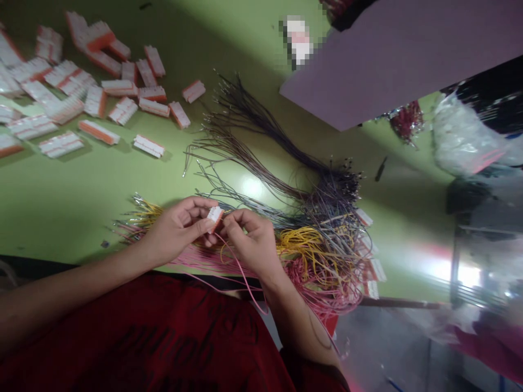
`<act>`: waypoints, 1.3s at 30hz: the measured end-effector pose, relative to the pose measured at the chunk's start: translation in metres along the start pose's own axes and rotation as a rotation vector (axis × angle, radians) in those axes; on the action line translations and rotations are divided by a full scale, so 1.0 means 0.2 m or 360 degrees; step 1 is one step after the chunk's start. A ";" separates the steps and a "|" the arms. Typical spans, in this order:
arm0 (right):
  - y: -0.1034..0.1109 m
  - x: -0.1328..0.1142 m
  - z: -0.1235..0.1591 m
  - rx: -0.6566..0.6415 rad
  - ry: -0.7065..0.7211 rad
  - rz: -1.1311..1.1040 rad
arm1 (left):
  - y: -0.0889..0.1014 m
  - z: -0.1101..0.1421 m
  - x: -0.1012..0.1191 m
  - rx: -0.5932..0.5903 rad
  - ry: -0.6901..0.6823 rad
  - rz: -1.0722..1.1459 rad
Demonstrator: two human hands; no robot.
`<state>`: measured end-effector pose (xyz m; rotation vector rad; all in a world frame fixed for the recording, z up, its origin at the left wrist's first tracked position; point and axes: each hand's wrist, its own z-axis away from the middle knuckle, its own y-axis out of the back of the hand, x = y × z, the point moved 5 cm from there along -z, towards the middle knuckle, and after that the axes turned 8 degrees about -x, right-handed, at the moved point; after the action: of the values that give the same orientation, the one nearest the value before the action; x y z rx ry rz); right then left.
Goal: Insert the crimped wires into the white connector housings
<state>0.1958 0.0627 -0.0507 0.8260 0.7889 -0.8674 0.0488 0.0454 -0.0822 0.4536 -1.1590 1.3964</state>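
My left hand (pixel 182 228) grips a small white and orange connector housing (pixel 214 215) between thumb and fingers. A pink wire (pixel 241 264) runs from the housing's lower end and loops under my right wrist. Close against the orange side, my right hand (pixel 251 237) pinches a thin wire, its end hidden by the fingertips. Beneath and beside both hands lie bundles of yellow wires (pixel 300 242), pink wires (pixel 322 283) and grey wires (pixel 249 201). Brown wires (pixel 253 160) and black wires (pixel 272 125) stretch across the green table farther back.
Many loose connector housings (pixel 118 87) are scattered over the green table (pixel 102 174) at the back left. More housings (pixel 371 269) lie right of the wires. A purple-grey panel (pixel 388 60) juts in at upper right, near a clear plastic bag (pixel 466 136).
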 end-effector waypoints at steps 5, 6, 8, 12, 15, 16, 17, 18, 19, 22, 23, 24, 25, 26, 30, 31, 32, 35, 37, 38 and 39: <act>0.01 0.02 -0.01 -0.0015 -0.0102 -0.0114 | 0.00 0.00 0.00 -0.0008 0.0008 -0.0024; 0.01 0.02 -0.01 -0.0018 -0.0118 -0.0124 | 0.00 -0.01 0.00 -0.0016 0.0011 -0.0019; 0.01 0.02 -0.01 -0.0023 -0.0141 -0.0138 | 0.00 -0.01 0.00 -0.0020 0.0014 -0.0004; 0.00 0.03 -0.01 -0.0057 -0.0145 -0.0164 | 0.01 0.00 0.00 -0.0017 0.0012 -0.0018; 0.00 0.02 -0.01 -0.0047 -0.0092 -0.0081 | 0.01 -0.01 0.00 0.0002 0.0010 -0.0070; 0.00 0.01 -0.01 -0.0037 -0.0066 -0.0040 | 0.01 -0.01 0.00 0.0013 0.0000 -0.0081; -0.01 0.01 -0.01 -0.0031 -0.0039 -0.0003 | 0.01 -0.01 0.00 0.0021 -0.0011 -0.0088; -0.01 0.00 -0.01 -0.0031 -0.0011 0.0028 | 0.00 -0.01 0.00 0.0027 -0.0023 -0.0090; -0.01 -0.01 -0.01 -0.0034 0.0014 0.0052 | 0.00 -0.01 0.00 0.0030 -0.0035 -0.0088; -0.02 -0.03 -0.01 -0.0054 0.0079 0.0102 | 0.00 -0.01 0.00 0.0021 -0.0051 -0.0079; -0.02 -0.03 -0.01 -0.0055 0.0096 0.0115 | 0.00 -0.01 0.00 0.0016 -0.0054 -0.0076; -0.02 -0.03 -0.01 -0.0053 0.0110 0.0125 | 0.00 -0.01 0.00 0.0011 -0.0053 -0.0073; -0.01 -0.03 -0.01 -0.0046 0.0119 0.0135 | 0.00 -0.01 -0.01 0.0009 -0.0052 -0.0068; -0.01 -0.03 -0.01 -0.0035 0.0128 0.0149 | 0.00 -0.01 -0.01 0.0011 -0.0054 -0.0062; -0.01 -0.04 0.00 -0.0010 0.0164 0.0221 | -0.01 0.00 0.01 0.0033 -0.0067 -0.0045; -0.01 -0.05 0.01 -0.0012 0.0172 0.0235 | -0.02 0.00 0.02 0.0032 -0.0072 -0.0046; 0.00 -0.06 0.01 -0.0022 0.0180 0.0245 | -0.03 0.00 0.04 0.0029 -0.0074 -0.0046; 0.04 -0.12 -0.01 -0.0121 0.0186 0.0283 | -0.03 -0.01 0.08 0.0052 -0.0110 -0.0017; 0.13 -0.16 -0.09 -0.0145 0.0221 0.0372 | -0.03 -0.02 0.10 0.0116 -0.0138 0.0016; 0.20 -0.18 -0.15 -0.0066 0.0254 0.0464 | -0.02 -0.03 0.10 0.0147 -0.0140 0.0027; 0.29 -0.20 -0.22 0.0105 0.0296 0.0593 | -0.02 -0.04 0.10 0.0166 -0.0132 0.0034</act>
<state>0.2191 0.1363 -0.0195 1.0830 0.7389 -0.4919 0.0510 0.0616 -0.0680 0.5792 -1.1640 1.4735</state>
